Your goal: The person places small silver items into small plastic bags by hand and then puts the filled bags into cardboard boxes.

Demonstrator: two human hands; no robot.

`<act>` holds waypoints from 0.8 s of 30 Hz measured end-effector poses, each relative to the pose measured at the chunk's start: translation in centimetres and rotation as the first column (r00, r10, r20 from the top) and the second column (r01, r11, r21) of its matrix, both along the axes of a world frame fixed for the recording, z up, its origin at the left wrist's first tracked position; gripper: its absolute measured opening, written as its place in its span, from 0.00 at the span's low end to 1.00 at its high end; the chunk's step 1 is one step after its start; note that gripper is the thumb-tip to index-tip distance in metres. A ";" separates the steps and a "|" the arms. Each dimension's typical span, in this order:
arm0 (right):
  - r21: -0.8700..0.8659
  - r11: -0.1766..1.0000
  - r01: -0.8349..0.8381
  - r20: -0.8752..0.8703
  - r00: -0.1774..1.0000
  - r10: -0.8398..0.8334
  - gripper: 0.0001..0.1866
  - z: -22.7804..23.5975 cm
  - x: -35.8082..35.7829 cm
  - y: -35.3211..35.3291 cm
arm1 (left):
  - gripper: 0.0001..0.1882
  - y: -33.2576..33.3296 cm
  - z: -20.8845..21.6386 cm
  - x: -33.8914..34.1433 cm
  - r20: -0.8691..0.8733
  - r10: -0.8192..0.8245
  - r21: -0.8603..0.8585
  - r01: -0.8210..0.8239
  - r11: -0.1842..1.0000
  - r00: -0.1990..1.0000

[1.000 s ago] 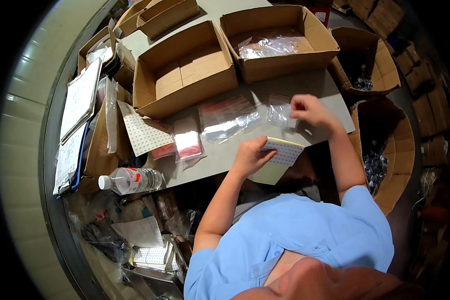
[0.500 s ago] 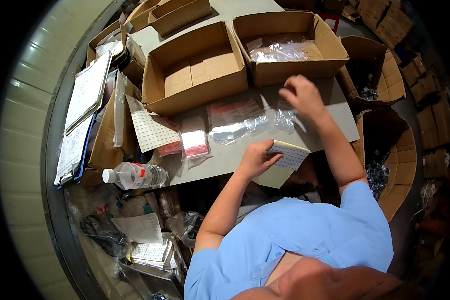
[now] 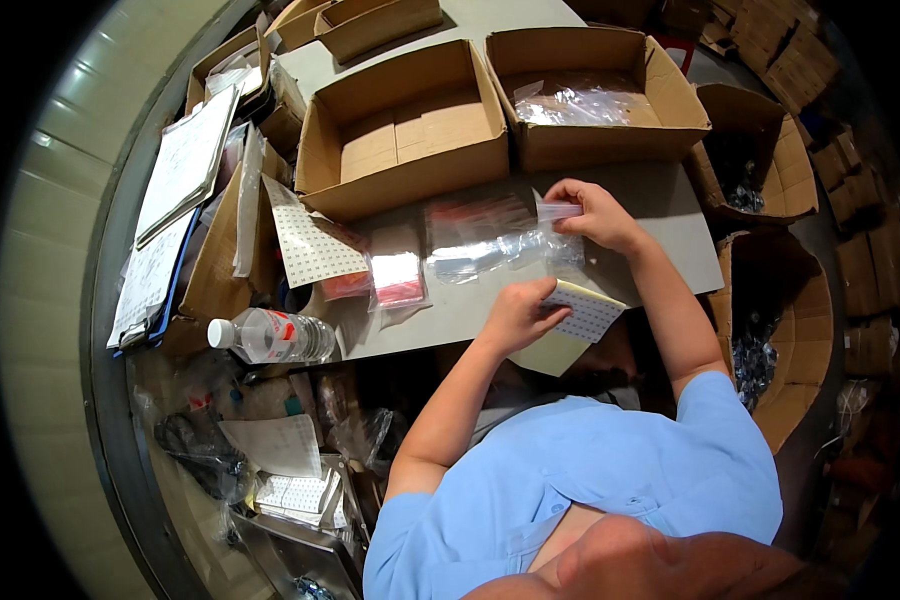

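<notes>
My left hand (image 3: 522,314) is closed on a sticker sheet (image 3: 588,312) with rows of small printed marks, held over the table's near edge. Below that sheet hangs a pale yellowish sheet (image 3: 552,353). Farther off, my right hand (image 3: 600,216) pinches the top of a clear plastic bag (image 3: 558,211); the bag's lower part reaches down to the tabletop. To the left of this bag lies a row of clear plastic bags (image 3: 475,250) with reddish edges. A stack of bags with red and pink showing (image 3: 398,275) lies beside them.
Two open cardboard boxes, one bare inside (image 3: 405,185) and one holding clear bags (image 3: 610,148), stand behind my hands. A water bottle (image 3: 275,336) lies at the table's left edge, near another sticker sheet (image 3: 315,245). Cardboard boxes (image 3: 795,370) with dark contents stand right.
My right hand has come slightly nearer and now lifts the top of a clear plastic bag. My left hand still holds the sticker sheet in nearly the same place.
</notes>
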State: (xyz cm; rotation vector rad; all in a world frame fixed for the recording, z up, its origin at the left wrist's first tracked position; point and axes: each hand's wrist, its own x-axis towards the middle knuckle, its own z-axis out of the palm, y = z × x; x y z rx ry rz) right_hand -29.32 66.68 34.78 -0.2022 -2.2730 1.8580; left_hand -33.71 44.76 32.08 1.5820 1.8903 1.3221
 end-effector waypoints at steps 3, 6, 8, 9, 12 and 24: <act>0.189 0.978 0.085 0.221 0.967 -0.126 0.08 0.0 -0.8 -0.3 | 0.17 -0.1 0.2 -0.1 -0.013 -0.010 0.028 0.010 1.000 1.000; 0.388 0.899 0.203 0.137 0.952 -0.274 0.16 -1.1 -1.0 -0.4 | 0.17 0.0 -0.1 0.0 0.014 -0.004 -0.006 0.004 1.000 1.000; 0.510 0.829 0.228 0.145 0.928 -0.344 0.19 -1.6 -1.0 -0.2 | 0.17 0.1 -0.1 -0.1 0.005 -0.006 -0.015 0.006 1.000 1.000; 0.536 0.814 0.222 0.106 0.939 -0.326 0.18 -1.7 -0.9 -0.2 | 0.17 0.1 -0.1 -0.1 -0.005 -0.009 -0.022 0.009 1.000 1.000; 0.587 0.781 0.214 0.033 0.957 -0.287 0.16 -1.7 -0.4 -0.2 | 0.17 0.0 -0.4 0.0 0.031 0.001 -0.018 0.000 1.000 1.000; 0.241 0.892 0.382 -0.078 0.924 -0.374 0.10 -2.9 2.2 2.8 | 0.16 0.2 -0.3 0.0 0.019 -0.014 -0.017 0.014 1.000 1.000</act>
